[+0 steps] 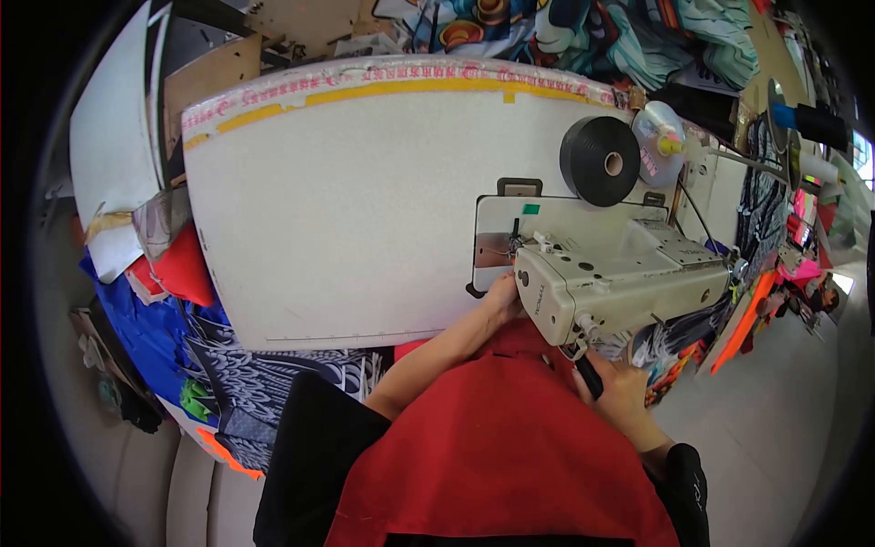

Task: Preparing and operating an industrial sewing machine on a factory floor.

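A cream sewing machine (620,283) stands at the right end of a white table. Close to its needle end is my left hand (501,298); its fingertips are hidden behind the machine head. My right hand (623,390) is closed around a black handle (590,376) at the machine's near side. Metal shows at the upper end of that handle, but I cannot make out what it belongs to. Red cloth (519,337) lies below the machine head, near my left wrist.
On the white table (346,210), a roll of black tape (600,160) stands behind the machine, beside a thread cone (660,146). Printed fabric (583,32) is heaped beyond the far edge. Patterned dark cloth (264,392) and blue cloth (128,310) hang at the left.
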Action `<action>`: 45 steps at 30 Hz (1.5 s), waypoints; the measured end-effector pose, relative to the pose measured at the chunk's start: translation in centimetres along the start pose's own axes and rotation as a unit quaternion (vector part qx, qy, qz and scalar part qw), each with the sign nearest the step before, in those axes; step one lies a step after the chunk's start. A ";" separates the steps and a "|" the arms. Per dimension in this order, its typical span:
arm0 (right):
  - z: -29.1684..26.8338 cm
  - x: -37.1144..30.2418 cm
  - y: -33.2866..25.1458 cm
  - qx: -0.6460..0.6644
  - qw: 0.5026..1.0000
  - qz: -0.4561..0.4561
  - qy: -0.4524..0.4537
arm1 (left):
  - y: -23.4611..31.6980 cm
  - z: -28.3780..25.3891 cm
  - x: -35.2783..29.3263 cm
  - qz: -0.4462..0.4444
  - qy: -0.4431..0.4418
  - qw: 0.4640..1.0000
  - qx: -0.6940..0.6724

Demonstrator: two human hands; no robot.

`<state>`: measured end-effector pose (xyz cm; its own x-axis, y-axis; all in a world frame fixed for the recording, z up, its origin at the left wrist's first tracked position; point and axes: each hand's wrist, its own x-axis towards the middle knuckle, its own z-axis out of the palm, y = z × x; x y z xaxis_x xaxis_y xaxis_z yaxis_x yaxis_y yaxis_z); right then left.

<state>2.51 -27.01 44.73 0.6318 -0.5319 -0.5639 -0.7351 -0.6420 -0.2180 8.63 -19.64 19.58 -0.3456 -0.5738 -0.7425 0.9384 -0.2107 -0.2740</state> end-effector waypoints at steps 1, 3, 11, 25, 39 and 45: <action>0.1 -0.1 -0.1 -0.001 1.000 -0.004 0.014 | -0.2 -0.6 0.5 0.006 -0.008 1.000 -0.001; 0.2 -0.2 0.0 -0.010 1.000 -0.005 0.015 | -0.3 -1.1 1.0 0.021 -0.024 0.999 0.011; 0.5 -5.0 -0.7 -0.018 1.000 0.007 0.023 | -1.6 -1.9 0.9 0.097 -0.016 0.995 0.025; 12.4 -13.6 7.9 0.070 0.994 0.056 -0.058 | -7.1 -5.9 -3.2 0.116 0.045 0.975 0.185; 17.2 -13.7 15.3 0.212 0.975 -0.056 0.044 | -10.2 -4.7 -4.6 0.287 0.023 0.938 0.193; 17.3 -13.4 17.4 0.221 0.972 -0.074 0.039 | -12.3 -3.8 -6.3 0.375 0.049 0.870 0.316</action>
<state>-23.03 -21.46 34.70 0.7420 -0.5032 -0.4429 -0.6586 -0.4240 -0.6217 -0.79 -10.42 25.27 0.3942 -0.6737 -0.6251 0.7023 -0.2179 0.6778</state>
